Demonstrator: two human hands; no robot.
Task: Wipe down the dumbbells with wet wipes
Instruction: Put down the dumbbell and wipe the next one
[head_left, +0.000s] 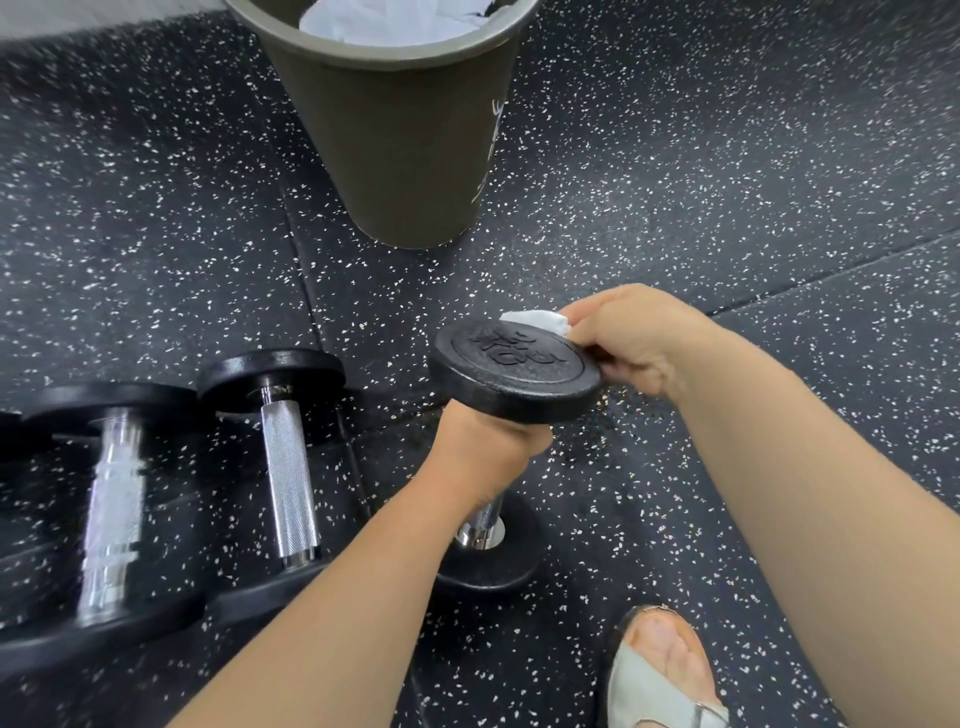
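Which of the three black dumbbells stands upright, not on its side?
The black dumbbell with the chrome handle gripped by the left hand, its top head under the white wipe in the right hand. The other two lie sideways, untouched.

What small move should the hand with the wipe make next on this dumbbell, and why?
Probably slide the wet wipe across the top face of the upright dumbbell, toward its near rim. The right hand pinches the wipe only at the far right edge of that face, the rest lies uncovered, and the left hand grips the handle, steadying it.
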